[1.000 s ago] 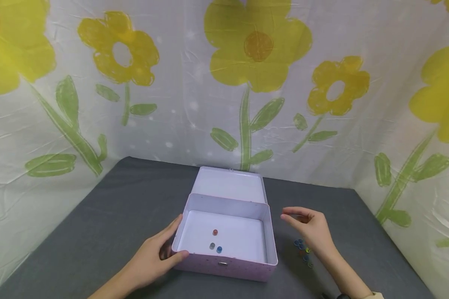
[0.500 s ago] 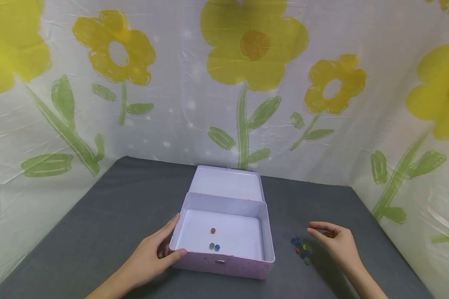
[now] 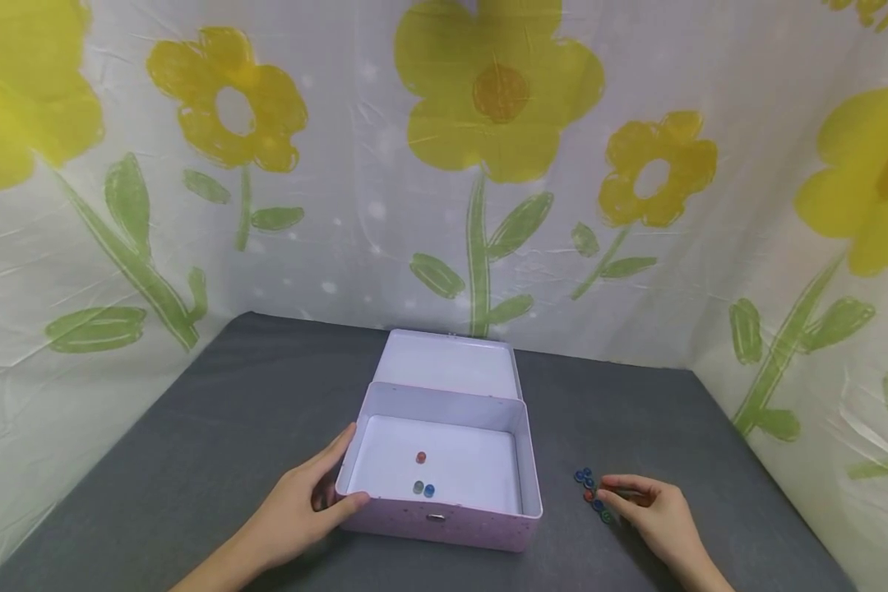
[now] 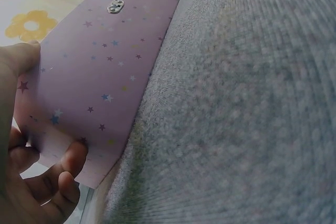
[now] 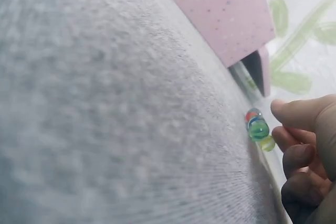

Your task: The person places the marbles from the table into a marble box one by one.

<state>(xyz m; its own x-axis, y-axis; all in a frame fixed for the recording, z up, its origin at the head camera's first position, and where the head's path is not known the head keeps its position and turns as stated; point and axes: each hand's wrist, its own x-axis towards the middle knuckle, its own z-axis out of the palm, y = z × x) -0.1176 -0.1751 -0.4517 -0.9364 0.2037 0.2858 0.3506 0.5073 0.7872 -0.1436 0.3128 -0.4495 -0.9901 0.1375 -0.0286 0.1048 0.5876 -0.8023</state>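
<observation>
A pink tin box (image 3: 444, 526) with a star print sits on the table, its hinged lid (image 3: 447, 362) folded back. Inside lie a red marble (image 3: 421, 457), a clear one (image 3: 418, 487) and a blue one (image 3: 429, 491). My left hand (image 3: 296, 501) holds the box's front left corner, thumb at the front and fingers along the side. Right of the box, my right hand (image 3: 659, 514) is low beside several loose marbles (image 3: 588, 496). In the right wrist view its thumb and forefinger are apart, close to a yellow-green marble (image 5: 267, 143).
A dark grey cloth (image 3: 252, 395) covers the table. Behind and on both sides hangs a pale curtain (image 3: 340, 205) printed with yellow flowers. The box's small metal clasp (image 4: 115, 6) is on its front face.
My right hand has moved from beside the box to the right, then down to the loose marbles. My left hand keeps its hold on the corner.
</observation>
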